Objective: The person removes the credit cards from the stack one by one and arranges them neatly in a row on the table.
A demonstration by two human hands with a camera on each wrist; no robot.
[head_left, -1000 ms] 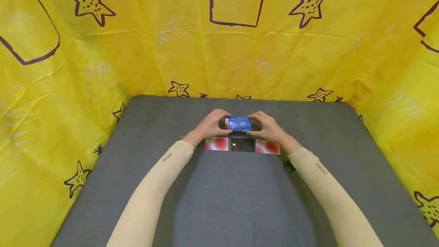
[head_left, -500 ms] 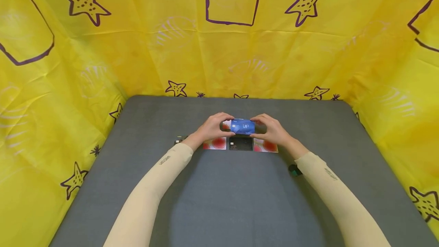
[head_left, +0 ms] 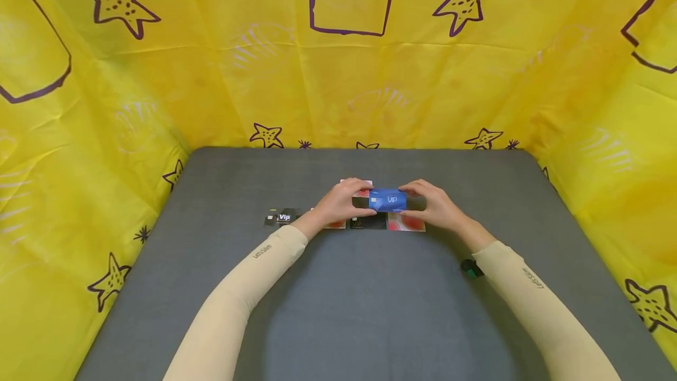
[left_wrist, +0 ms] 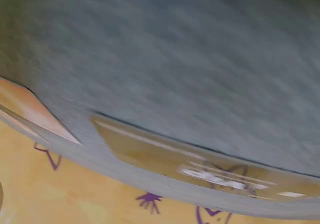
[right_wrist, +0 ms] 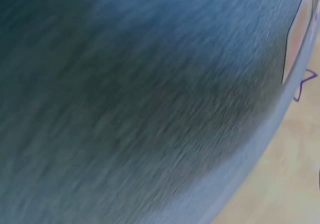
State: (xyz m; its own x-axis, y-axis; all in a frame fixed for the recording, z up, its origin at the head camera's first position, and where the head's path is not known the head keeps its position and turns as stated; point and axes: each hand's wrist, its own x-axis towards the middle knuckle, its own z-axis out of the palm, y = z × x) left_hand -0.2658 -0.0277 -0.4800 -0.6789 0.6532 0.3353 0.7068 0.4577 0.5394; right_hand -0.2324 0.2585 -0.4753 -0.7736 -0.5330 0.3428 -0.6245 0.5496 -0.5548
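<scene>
In the head view, a blue card marked VIP (head_left: 388, 200) is held up by its two short sides. My left hand (head_left: 342, 201) pinches its left end, thumb below and fingers above. The right hand (head_left: 438, 207) pinches the right end the same way. Below lies a row of cards: a black VIP card (head_left: 368, 223), a red-and-white card (head_left: 406, 223) to its right, and another red-and-white card (head_left: 336, 225) partly under my left wrist. One more red-and-white card (head_left: 365, 184) shows behind the left fingers. Neither wrist view shows a hand.
Left of the left forearm lies a dark card marked Vip (head_left: 284, 217). A small dark-green object (head_left: 471, 268) sits beside the right sleeve. The grey table (head_left: 359, 310) is walled by yellow printed cloth (head_left: 328, 93). A glossy card (left_wrist: 185, 159) appears in the left wrist view.
Both hands have moved right and slightly nearer with the blue card. More of the card behind the left hand and of the Vip card at left shows now. The head view has shifted slightly.
</scene>
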